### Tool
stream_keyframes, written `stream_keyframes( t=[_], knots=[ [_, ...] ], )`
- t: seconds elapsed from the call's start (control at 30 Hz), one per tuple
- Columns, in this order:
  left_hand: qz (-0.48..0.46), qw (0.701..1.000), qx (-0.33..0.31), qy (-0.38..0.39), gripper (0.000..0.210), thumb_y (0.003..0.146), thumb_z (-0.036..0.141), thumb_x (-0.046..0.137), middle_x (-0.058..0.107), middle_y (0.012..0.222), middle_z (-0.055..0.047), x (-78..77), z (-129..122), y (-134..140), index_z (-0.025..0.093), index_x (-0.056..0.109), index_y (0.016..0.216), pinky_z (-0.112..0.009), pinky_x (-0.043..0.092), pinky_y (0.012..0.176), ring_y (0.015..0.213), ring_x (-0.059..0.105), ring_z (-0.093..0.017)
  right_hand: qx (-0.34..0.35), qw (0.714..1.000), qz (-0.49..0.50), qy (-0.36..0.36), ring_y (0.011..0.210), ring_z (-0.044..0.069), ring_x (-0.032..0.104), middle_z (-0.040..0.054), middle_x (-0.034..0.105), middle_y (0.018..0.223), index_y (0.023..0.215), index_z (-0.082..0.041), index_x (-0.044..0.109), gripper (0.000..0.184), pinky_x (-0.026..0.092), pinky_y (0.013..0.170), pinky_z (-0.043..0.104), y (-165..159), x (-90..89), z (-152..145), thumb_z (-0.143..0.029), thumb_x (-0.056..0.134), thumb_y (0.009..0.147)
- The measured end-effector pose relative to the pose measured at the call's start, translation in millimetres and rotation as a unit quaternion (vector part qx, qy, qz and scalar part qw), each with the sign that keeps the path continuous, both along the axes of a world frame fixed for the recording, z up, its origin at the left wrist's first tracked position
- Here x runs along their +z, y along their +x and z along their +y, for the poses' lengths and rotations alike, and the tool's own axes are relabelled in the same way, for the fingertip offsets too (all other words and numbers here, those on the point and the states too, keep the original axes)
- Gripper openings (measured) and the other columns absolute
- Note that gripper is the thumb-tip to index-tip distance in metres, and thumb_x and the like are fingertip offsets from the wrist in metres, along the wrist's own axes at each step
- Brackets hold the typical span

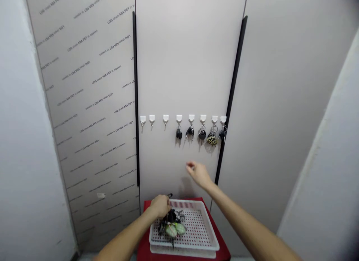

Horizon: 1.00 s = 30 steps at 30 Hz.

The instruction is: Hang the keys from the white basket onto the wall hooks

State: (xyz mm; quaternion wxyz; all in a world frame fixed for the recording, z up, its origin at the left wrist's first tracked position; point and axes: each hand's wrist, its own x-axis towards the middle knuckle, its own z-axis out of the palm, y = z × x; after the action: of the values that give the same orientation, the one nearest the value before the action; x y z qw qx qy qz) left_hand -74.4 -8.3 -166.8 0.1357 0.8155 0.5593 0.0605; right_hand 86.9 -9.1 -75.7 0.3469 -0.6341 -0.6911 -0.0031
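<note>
My left hand [161, 206] is over the left rear part of a white perforated basket [200, 238]. Its fingers are closed on a bunch of dark keys, and a black loop [169, 195] sticks up behind them. More keys [171, 217] lie heaped just below, with two pale green leaf-shaped pendants [174, 229] among them. Higher and to the right, my right hand [198, 173] is in the air before the panel, below the hanging keys. Its fingers are curled together and slightly blurred; whether they pinch anything small I cannot make out.
White hooks [165, 119] run in a row across the light panel [185, 66]. Three at the left are bare; keys [190, 132] hang from the others, one set with a gold round pendant [212, 140]. The basket stands on a red surface [221, 249]. Black handle strips [136, 103] flank the panel.
</note>
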Motion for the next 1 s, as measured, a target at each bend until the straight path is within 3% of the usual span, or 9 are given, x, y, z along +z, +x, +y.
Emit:
stream_keyframes(
  t=[0.07, 0.17, 0.3, 0.4, 0.47, 0.73, 1.0],
  knots=[
    [0.003, 1.0, 0.004, -0.013, 0.02, 0.059, 0.023, 0.043, 0.06, 0.077, -0.007, 14.8, 7.1, 1.9, 0.019, 0.057, 0.072, -0.027, 0.039, 0.061, 0.074, 0.053, -0.02, -0.055, 0.994, 0.044, 0.083, 0.072, 0.013, 0.051, 0.0048, 0.058, 0.082, 0.088, -0.014, 0.053, 0.031, 0.035, 0.065, 0.022, 4.4, 41.6, 11.7, -0.029, 0.038, 0.065],
    [-0.066, 0.996, 0.031, 0.05, 0.026, 0.06, 0.028, 0.044, 0.058, 0.085, -0.008, 59.3, 21.6, 12.3, 0.018, 0.054, 0.082, -0.028, 0.038, 0.064, 0.078, 0.052, -0.02, -0.121, 0.98, 0.066, 0.145, 0.08, 0.015, 0.049, 0.0057, 0.056, 0.09, 0.097, -0.014, 0.048, 0.039, 0.035, 0.069, 0.025, 6.6, 84.9, 24.8, -0.034, 0.04, 0.064],
    [-0.252, 0.938, 0.092, 0.219, 0.039, 0.064, 0.035, 0.041, 0.052, 0.097, -0.006, 136.2, 43.0, 34.5, 0.019, 0.041, 0.1, -0.025, 0.037, 0.069, 0.087, 0.047, -0.015, -0.16, 0.978, 0.056, 0.118, 0.082, 0.018, 0.049, 0.0066, 0.056, 0.089, 0.1, -0.016, 0.046, 0.043, 0.036, 0.067, 0.027, 3.8, 105.6, 36.7, -0.036, 0.042, 0.062],
    [-0.284, 0.919, 0.14, 0.237, 0.042, 0.062, 0.038, 0.043, 0.051, 0.097, -0.006, 174.4, 55.8, 49.1, 0.021, 0.039, 0.1, -0.027, 0.037, 0.068, 0.087, 0.047, -0.017, -0.173, 0.979, 0.043, 0.097, 0.079, 0.018, 0.05, 0.006, 0.057, 0.084, 0.094, -0.019, 0.05, 0.037, 0.036, 0.063, 0.026, 2.9, 107.6, 42.9, -0.034, 0.042, 0.061],
    [-0.271, 0.922, 0.148, 0.234, 0.036, 0.062, 0.038, 0.044, 0.053, 0.094, -0.006, 185.3, 62.1, 56.3, 0.022, 0.043, 0.094, -0.029, 0.037, 0.067, 0.086, 0.048, -0.018, -0.169, 0.981, 0.032, 0.085, 0.075, 0.017, 0.051, 0.005, 0.059, 0.078, 0.086, -0.019, 0.054, 0.031, 0.036, 0.06, 0.024, 4.5, 108.4, 44.9, -0.033, 0.04, 0.062],
    [-0.26, 0.929, 0.135, 0.228, 0.026, 0.064, 0.036, 0.04, 0.057, 0.085, -0.006, 197.8, 68.8, 64.7, 0.021, 0.054, 0.081, -0.024, 0.038, 0.061, 0.078, 0.051, -0.017, -0.15, 0.986, 0.007, 0.069, 0.063, 0.013, 0.051, 0.0033, 0.059, 0.065, 0.071, -0.017, 0.058, 0.027, 0.035, 0.054, 0.02, 18.3, 123.0, 42.3, -0.032, 0.039, 0.059],
    [-0.273, 0.916, 0.107, 0.275, 0.028, 0.063, 0.031, 0.041, 0.059, 0.078, -0.005, 244.4, 66.7, 46.2, 0.016, 0.056, 0.08, -0.021, 0.037, 0.059, 0.071, 0.051, -0.013, -0.155, 0.982, -0.036, 0.103, 0.061, 0.013, 0.05, 0.0048, 0.058, 0.063, 0.074, -0.015, 0.059, 0.029, 0.033, 0.052, 0.021, 16.0, 158.7, 37.2, -0.032, 0.04, 0.059]
  ],
)
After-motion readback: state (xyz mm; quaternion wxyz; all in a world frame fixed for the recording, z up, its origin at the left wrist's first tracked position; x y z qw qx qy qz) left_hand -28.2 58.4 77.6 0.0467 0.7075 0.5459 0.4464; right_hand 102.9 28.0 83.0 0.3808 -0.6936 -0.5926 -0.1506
